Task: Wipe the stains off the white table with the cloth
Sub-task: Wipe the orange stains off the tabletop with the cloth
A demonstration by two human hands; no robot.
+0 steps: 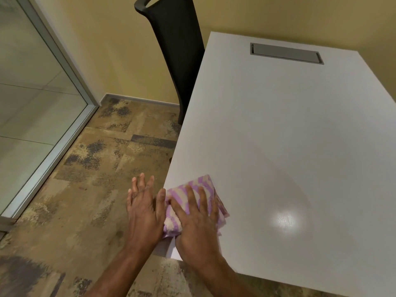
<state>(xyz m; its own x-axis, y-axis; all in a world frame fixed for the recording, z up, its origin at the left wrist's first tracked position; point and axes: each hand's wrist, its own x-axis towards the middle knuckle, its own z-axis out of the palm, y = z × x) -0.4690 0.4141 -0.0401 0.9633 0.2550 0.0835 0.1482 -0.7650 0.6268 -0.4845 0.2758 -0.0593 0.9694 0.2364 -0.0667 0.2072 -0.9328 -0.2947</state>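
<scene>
gleaming white table (pixel 278 129) borders mottled carpet (pixel 96 172), black chair (pixel 177 52).

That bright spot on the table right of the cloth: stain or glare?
Head view: the bright spot looks like glare on the white table, apart from the cloth; a soft curved shadow lies above it; the wide lens bows the table edges.

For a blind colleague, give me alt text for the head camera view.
A person's right hand presses a purple-and-white striped cloth flat on the near left corner of a white table; the left hand is spread open beside it, past the table's edge. A black chair stands at the table's left side.
</scene>
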